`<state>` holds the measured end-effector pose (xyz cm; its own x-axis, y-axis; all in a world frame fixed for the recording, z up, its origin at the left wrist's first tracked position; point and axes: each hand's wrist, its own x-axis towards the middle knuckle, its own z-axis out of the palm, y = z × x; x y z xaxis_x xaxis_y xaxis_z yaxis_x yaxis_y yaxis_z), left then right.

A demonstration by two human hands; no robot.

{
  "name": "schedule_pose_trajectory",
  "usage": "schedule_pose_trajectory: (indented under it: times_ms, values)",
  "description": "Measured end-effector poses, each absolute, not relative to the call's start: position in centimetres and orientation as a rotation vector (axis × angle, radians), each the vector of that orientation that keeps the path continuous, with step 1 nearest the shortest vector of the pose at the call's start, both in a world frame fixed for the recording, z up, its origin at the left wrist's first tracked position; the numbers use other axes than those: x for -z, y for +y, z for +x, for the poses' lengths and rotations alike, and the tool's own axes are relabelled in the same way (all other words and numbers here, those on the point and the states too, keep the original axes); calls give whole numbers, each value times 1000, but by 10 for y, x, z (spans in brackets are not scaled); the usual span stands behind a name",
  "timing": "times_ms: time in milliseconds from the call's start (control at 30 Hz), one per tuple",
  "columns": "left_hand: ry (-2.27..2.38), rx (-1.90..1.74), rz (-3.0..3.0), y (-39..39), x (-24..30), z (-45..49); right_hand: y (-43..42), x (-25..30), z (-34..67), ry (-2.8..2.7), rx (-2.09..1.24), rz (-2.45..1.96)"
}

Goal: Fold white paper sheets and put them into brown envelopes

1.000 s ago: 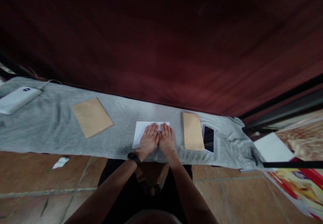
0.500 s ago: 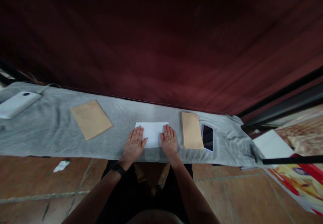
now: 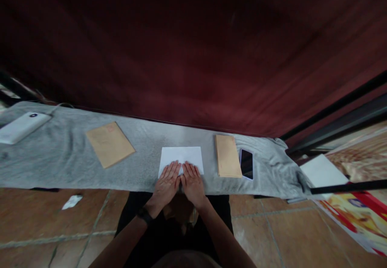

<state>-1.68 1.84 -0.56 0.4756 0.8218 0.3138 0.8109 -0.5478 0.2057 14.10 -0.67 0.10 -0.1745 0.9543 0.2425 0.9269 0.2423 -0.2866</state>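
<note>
A white sheet of paper (image 3: 181,154) lies on the grey cloth in front of me. My left hand (image 3: 168,182) rests flat over its near left part, fingers stretched out. Beside it, my right hand (image 3: 192,182) lies flat on the near right part, and the two hands almost touch at the thumbs. Both palms cover the middle of the paper's near edge. To the right sits a stack of brown envelopes (image 3: 228,156), with a phone (image 3: 246,164) next to it. Another brown envelope (image 3: 110,144) lies tilted to the left.
Grey cloth (image 3: 145,139) covers the narrow table. A white power bank-like device (image 3: 22,127) with a cable is at the far left. Dark red fabric (image 3: 181,78) hangs behind. A red and yellow box (image 3: 359,215) stands at right; a scrap of white paper (image 3: 71,202) lies on the tiled floor.
Both hands have come together from the paper's side edges towards its middle and drawn nearer to me. More of the paper's far part shows.
</note>
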Motion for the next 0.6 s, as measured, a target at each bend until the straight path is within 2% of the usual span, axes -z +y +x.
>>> schedule_pose_trajectory:
  times_ms: [400, 600]
  values:
    - [1645, -601, 2639, 5, 5, -65, -32, 12, 181, -2013, 99, -1846]
    - [1645, -640, 2626, 4, 9, -65, -22, 6, 190, -1823, 48, -1968]
